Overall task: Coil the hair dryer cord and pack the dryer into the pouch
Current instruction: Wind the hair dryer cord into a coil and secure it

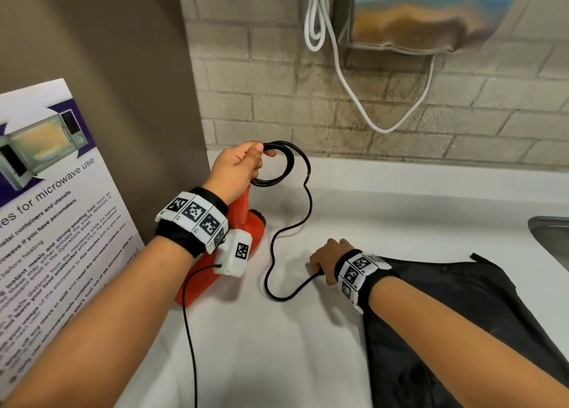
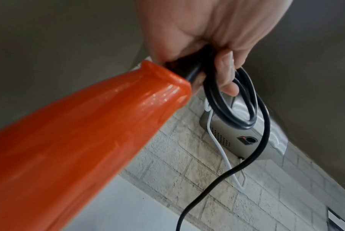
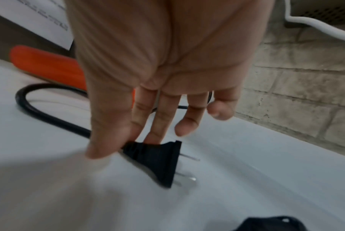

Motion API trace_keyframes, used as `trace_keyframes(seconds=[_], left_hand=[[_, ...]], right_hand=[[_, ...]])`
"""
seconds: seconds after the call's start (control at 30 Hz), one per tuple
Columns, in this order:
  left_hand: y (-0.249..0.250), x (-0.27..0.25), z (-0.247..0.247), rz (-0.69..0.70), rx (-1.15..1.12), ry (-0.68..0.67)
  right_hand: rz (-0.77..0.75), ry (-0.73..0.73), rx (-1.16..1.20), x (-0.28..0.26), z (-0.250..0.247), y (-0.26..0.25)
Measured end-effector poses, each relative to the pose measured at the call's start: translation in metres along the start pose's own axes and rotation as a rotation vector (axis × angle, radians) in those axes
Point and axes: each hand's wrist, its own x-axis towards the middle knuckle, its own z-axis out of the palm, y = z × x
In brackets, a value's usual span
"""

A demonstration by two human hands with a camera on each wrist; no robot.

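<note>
My left hand (image 1: pixel 261 158) is raised over the back of the white counter (image 1: pixel 277 346) and grips several loops of the black cord (image 1: pixel 278 164). The left wrist view shows those fingers (image 2: pixel 225 73) curled round the coil (image 2: pixel 235 109), beside the end of the orange hair dryer's handle (image 2: pixel 108 125). The dryer (image 1: pixel 249 223) lies on the counter under my left wrist. Loose cord snakes down to my right hand (image 1: pixel 317 269). Thumb and fingers (image 3: pixel 153 125) pinch the black two-pin plug (image 3: pixel 159 159) against the counter. The black pouch (image 1: pixel 462 315) lies flat under my right forearm.
A microwave-use poster (image 1: pixel 46 207) leans on the left wall. On the brick wall behind hang a white cable (image 1: pixel 338 69) and a steel dispenser (image 1: pixel 431 13). A sink rim (image 1: pixel 551 235) shows at the right edge. A thin black wire (image 1: pixel 187 330) trails from my left wrist camera.
</note>
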Motion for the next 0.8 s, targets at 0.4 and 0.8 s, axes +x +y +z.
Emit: trace_keyframes(seconds=[0.4, 0.8], left_hand=[[-0.001, 0.001, -0.001, -0.026, 0.007, 0.019], [-0.006, 0.007, 0.007, -0.026, -0.073, 0.106]], right_hand=[[0.078, 0.263, 0.79, -0.018, -0.013, 0.026], [-0.522, 0.668, 2.089, -0.06, -0.074, -0.004]])
